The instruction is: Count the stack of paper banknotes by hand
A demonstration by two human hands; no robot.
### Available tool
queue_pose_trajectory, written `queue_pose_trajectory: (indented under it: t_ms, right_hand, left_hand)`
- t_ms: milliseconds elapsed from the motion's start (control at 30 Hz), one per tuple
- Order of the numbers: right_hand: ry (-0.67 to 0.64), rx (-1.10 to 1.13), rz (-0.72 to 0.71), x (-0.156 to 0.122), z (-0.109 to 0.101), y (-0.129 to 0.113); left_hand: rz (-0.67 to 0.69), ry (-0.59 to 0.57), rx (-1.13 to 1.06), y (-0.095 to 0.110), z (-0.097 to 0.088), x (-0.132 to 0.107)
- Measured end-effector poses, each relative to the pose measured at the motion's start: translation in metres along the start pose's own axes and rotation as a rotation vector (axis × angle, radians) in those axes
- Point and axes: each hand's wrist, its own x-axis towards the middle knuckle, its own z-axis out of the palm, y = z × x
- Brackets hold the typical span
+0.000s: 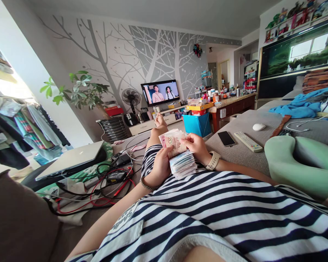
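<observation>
The stack of banknotes (pixel 182 163) is held over the lap of a person reclining in a striped garment (pixel 221 203); the lower notes are fanned in layers, and the upper, pink notes are bent upward. Left hand (pixel 160 165): grip closed round the left side of the stack from beneath; a beaded bracelet (pixel 147 185) at the wrist. Right hand (pixel 198 145): grip pinched narrow on the right edge of the pink notes; a pale wristwatch (pixel 214 160) at the wrist.

To the right, on the grey couch (pixel 243 156): a dark phone (pixel 226 138), a white remote control (pixel 248 142) just beside it, and a white mouse (pixel 259 127) farther back; nearer the viewer, a green neck pillow (pixel 303 163).

To the left: a closed laptop (pixel 71 158); a tangle of red and black cables (pixel 104 185).

Beyond the feet: a blue bin (pixel 196 124), its contents hidden; flat boxes (pixel 199 107) appear stacked across its top. Beside the bin is a worktop (pixel 232 100) bearing jars and bottles; on the far wall, a lit television (pixel 160 92).
</observation>
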Motion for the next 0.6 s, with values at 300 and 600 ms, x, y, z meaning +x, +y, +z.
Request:
queue_pose_trajectory:
  t_ms: [300, 600]
  right_hand:
    - [0.011, -0.036, -0.043, -0.002, 0.0, -0.003]
    - [0.005, 0.032, -0.097, -0.007, 0.0, -0.014]
  left_hand:
    - [-0.034, 0.045, -0.055, -0.003, 0.001, 0.003]
    - [0.022, 0.25, 0.067, 0.003, 0.003, 0.002]
